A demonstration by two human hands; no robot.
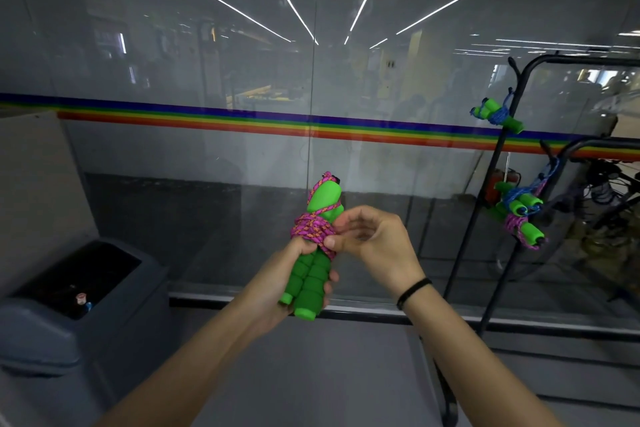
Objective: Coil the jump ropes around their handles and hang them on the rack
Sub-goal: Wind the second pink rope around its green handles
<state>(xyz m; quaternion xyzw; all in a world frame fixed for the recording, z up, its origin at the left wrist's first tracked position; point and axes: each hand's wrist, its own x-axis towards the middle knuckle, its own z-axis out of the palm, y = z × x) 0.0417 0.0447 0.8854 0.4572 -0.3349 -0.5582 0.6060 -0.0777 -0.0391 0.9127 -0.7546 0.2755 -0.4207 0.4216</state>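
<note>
Three coiled jump ropes (512,123) hang on the black rack (482,191) at the right; a grey bin (69,322) stands at the left, before the glass wall (207,184). Left hand (277,291) grasps the two green handles (311,274) low, and right hand (377,239) pinches the pink rope (311,230) wound on them.

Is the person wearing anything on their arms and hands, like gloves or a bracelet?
No gloves. The left hand and right hand are both bare, and no sleeves show on either forearm. The only thing worn is a thin black band around the right wrist, plain like a hair tie. The left wrist has nothing on it.
</note>
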